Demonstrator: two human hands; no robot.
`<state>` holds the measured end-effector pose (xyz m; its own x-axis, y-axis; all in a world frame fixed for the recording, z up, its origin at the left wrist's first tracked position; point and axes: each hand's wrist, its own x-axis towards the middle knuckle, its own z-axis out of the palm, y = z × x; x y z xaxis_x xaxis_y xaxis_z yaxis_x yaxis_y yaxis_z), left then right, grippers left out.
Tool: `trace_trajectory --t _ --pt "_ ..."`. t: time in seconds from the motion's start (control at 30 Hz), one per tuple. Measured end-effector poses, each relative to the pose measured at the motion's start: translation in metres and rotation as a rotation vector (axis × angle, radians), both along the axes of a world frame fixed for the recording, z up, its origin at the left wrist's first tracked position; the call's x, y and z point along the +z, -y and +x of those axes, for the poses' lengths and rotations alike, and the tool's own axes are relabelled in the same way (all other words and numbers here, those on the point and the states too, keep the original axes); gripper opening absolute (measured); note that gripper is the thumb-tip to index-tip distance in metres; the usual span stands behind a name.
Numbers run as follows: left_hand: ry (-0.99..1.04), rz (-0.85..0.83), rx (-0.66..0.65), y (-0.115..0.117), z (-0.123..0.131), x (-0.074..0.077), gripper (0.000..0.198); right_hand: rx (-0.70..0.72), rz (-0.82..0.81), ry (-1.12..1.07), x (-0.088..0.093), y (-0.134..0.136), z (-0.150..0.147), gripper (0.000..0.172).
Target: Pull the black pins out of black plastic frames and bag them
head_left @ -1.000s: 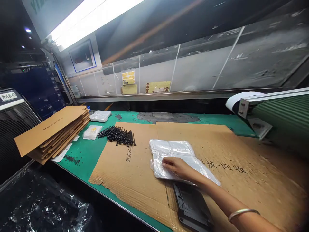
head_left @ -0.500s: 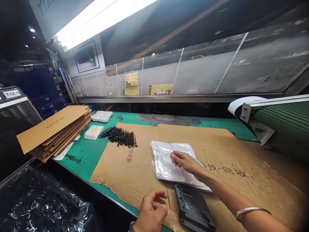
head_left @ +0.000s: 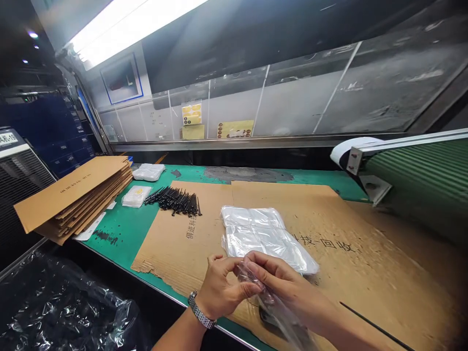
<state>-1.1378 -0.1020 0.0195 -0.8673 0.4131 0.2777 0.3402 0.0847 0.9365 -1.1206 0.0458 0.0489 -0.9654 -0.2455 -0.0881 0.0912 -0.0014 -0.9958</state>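
Observation:
A single clear plastic bag (head_left: pixel 287 324) hangs between my hands, its edge pinched at the fingertips. My left hand (head_left: pixel 225 285), with a metal watch at the wrist, closes thumb and fingers on that edge. Against it, my right hand (head_left: pixel 283 282) grips the same edge from the other side. Just beyond my fingers lies a stack of clear plastic bags (head_left: pixel 256 229) on the flattened cardboard (head_left: pixel 193 253). Below the held bag a black plastic part (head_left: pixel 268 319) rests on the cardboard, mostly hidden by the bag and my right hand.
A pile of black slender pins (head_left: pixel 177 201) lies left of the bag stack. Folded cartons (head_left: pixel 73 195) and small white packets (head_left: pixel 136 196) sit farther left. One thin black rod (head_left: pixel 373 324) is at lower right, near a green-belted conveyor (head_left: pixel 420 170). Black plastic sheeting (head_left: pixel 73 307) fills the lower left.
My right hand has come back from the stack toward me with one bag. My left hand has risen to meet it, and both now pinch the bag above the black part.

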Motion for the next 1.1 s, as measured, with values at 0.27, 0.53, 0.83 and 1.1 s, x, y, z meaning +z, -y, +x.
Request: trace_trajectory --t 0.27,0.53,0.83,1.1 --pt "0.413 0.272 -0.057 0.010 0.005 -0.015 0.039 0.159 -0.099 0.198 -0.032 -0.012 0.037 0.050" --pt "0.518 0.322 -0.010 0.010 0.010 -0.023 0.041 -0.059 0.004 0.102 -0.048 -0.011 0.050 0.058" --pt "0.147 0.111 0.318 0.010 0.016 -0.015 0.032 -0.080 -0.073 0.123 -0.035 -0.013 0.059 0.050" --pt "0.459 0.163 -0.179 -0.008 0.043 -0.017 0.042 -0.306 0.298 -0.060 -0.049 0.000 0.067 0.055"
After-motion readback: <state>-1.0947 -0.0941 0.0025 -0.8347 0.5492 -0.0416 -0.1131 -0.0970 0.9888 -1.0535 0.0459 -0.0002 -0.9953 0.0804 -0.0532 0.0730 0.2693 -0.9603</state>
